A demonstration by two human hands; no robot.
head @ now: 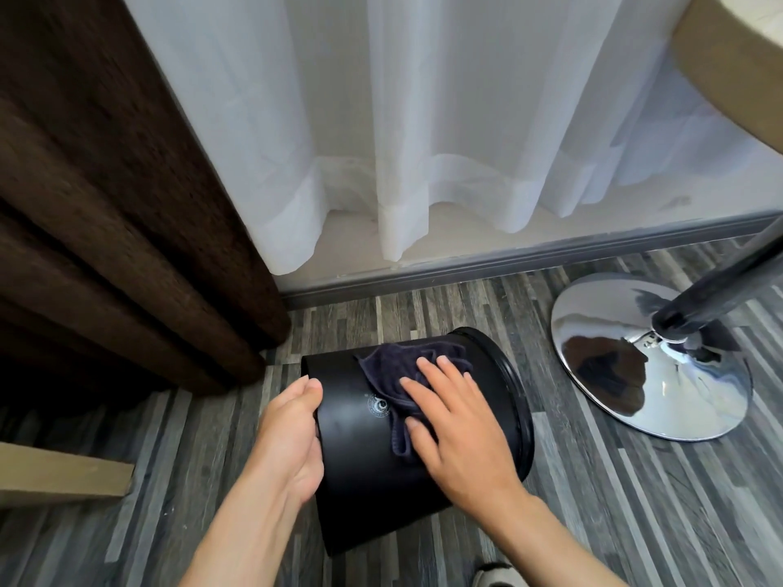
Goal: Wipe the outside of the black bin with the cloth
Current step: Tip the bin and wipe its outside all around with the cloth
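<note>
The black bin (360, 468) lies on its side on the striped grey floor, its rimmed mouth toward the right and its flat base toward the left. A dark blue cloth (396, 374) is spread over the bin's upper side, next to a small round white logo. My right hand (457, 434) lies flat on the cloth with fingers spread, pressing it against the bin. My left hand (292, 438) cups the bin's base edge on the left and holds it steady.
A chrome round base (601, 374) with a dark pole stands on the floor just right of the bin. Brown curtain (106, 205) hangs at left, white sheer curtain (423, 120) behind. A wooden piece (63, 476) sits at lower left, a slipper (495, 576) at the bottom edge.
</note>
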